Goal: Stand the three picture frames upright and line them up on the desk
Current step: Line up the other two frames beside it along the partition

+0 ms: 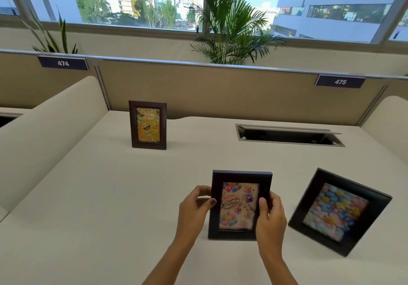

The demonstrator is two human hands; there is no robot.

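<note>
A brown frame with an emoji picture point(148, 125) stands upright at the back left of the cream desk point(88, 196). At the front centre, a dark frame with a "Happy Birthday" picture point(239, 205) is held upright, picture toward me. My left hand point(194, 209) grips its left edge and my right hand point(270, 216) grips its right edge. To the right, a black frame with a flower picture point(337, 212) rests on the desk, turned at an angle; whether it lies flat or leans I cannot tell.
An open cable slot point(289, 135) with a raised metal lid is sunk in the desk at the back right. A beige partition point(220, 90) with tags 474 and 475 closes the far side. Cream side panels point(44, 134) bound the desk. Potted plants stand behind the partition.
</note>
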